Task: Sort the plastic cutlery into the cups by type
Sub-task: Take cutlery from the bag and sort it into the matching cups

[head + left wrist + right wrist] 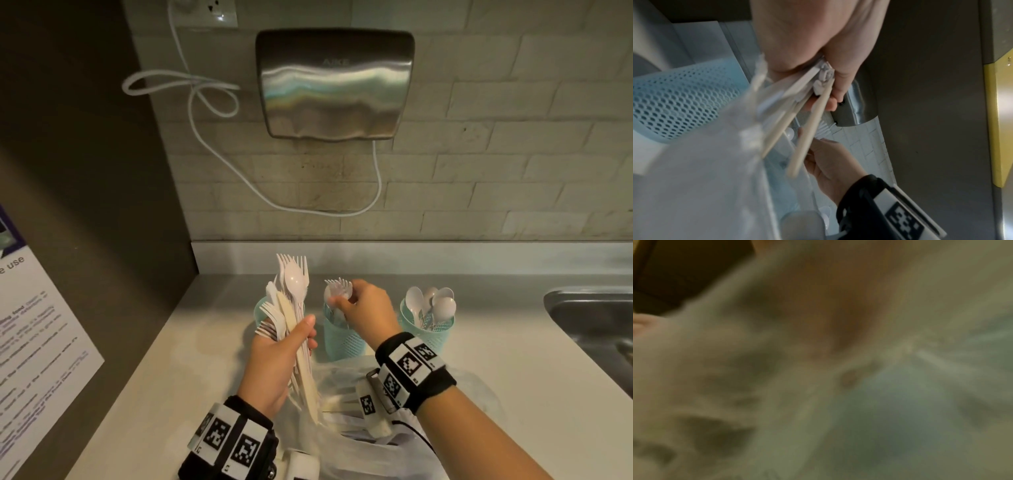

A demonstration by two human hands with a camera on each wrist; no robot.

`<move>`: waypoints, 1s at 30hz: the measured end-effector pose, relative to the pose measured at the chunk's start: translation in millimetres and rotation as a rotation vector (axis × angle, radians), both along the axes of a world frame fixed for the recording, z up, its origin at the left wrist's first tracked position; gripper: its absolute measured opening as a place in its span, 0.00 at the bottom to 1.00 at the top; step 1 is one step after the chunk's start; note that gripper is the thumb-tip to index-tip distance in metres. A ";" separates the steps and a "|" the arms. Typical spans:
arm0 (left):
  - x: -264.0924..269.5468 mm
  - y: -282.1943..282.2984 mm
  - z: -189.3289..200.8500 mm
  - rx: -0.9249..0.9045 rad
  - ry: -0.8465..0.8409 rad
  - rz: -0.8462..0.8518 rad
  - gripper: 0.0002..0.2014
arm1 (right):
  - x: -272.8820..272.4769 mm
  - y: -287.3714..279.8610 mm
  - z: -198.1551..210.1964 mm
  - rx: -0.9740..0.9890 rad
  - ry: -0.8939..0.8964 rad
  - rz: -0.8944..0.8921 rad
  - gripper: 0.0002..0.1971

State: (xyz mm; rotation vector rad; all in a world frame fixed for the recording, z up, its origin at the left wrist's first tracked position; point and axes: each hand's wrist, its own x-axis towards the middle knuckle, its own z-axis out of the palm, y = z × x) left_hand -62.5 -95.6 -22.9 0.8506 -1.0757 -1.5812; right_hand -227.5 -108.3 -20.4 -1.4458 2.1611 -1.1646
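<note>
Two hands work low in the head view, each wrist wrapped in a black band with black-and-white square markers. Nearest the camera, at the bottom centre of the frame, a crumpled clear plastic bag [346,404] lies on the pale table [507,370].

Just above it, left of centre, the left hand [274,359] has its grip curled round a mixed bundle of white and cream plastic cutlery [291,308], fork tines and one spoon bowl fanning upward. The left wrist view adds what the head view hides: the handle ends of that bundle [807,126] sticking out below the closed fingers [840,84], and the mesh wall of a cup [680,100] at the left edge of that frame.

Right of centre, the right hand [366,308] pinches clear plastic forks [337,291] at their heads, over the middle pale-teal perforated plastic cup [342,335]; whether the handles reach inside cannot be told. The right wrist view is only a blur and shows nothing of this grip.

A second teal cup [261,306] stands behind the bundle, mostly hidden. A third teal cup [428,329], at centre right, holds white plastic spoons [435,301] standing bowl-up.

Farther off, a steel sink [596,318] sits at the right edge, and a brushed-metal hand dryer [335,82] with a white cord hangs on the tiled wall at the top.
</note>
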 end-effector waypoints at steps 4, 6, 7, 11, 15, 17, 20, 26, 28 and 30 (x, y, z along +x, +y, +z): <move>0.3 -1.7 -1.4 -0.012 -0.016 0.008 0.13 | 3.6 2.1 1.6 0.017 0.023 -0.014 0.13; 0.0 -2.5 -2.3 -0.010 -0.022 0.006 0.13 | 3.3 2.3 4.6 0.008 0.037 -0.014 0.16; 0.0 -2.7 -2.7 -0.008 -0.024 0.005 0.13 | 3.0 2.2 5.7 0.024 0.061 -0.003 0.17; 0.5 -2.8 -3.1 0.002 -0.021 -0.012 0.14 | -2.5 1.5 9.2 0.071 0.117 0.013 0.21; 1.3 -3.5 -3.5 0.008 -0.021 -0.011 0.11 | -15.2 1.7 9.3 0.026 0.295 -0.025 0.21; 1.1 -4.1 -4.2 0.010 -0.019 -0.014 0.11 | -19.6 1.9 7.5 0.140 0.387 -0.033 0.18; 0.0 -3.9 -5.1 0.013 -0.021 -0.026 0.11 | -20.3 1.8 3.8 0.242 0.431 -0.036 0.14; -0.2 -4.1 -6.5 0.010 -0.026 -0.022 0.12 | -17.4 -2.1 4.6 0.241 0.430 -0.013 0.16; 0.8 -4.5 -6.3 0.006 -0.028 -0.022 0.11 | -17.7 -5.7 8.9 0.215 0.446 -0.019 0.15; 0.8 -4.6 -5.6 0.002 -0.027 -0.018 0.10 | -17.6 -8.1 14.4 0.192 0.452 -0.004 0.15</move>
